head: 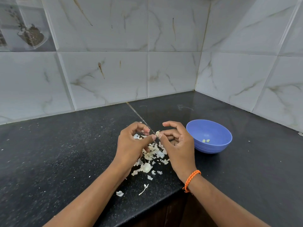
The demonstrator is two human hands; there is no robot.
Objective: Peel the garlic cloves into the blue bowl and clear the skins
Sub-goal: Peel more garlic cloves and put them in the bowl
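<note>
Head view: a garlic clove (157, 133) was pinched between the fingertips of the left hand (131, 145) and the right hand (178, 145), above loose skins (152, 154) on the black counter (65, 153).
The small clove could slip and fall among the skins, missing the blue bowl (211, 145) just right, which held two peeled cloves (206, 140). How much skin remained was unclear; the palms hid part of the pile.

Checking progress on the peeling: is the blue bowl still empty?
No. Two small pale peeled cloves lie at the bottom of the blue bowl.
</note>
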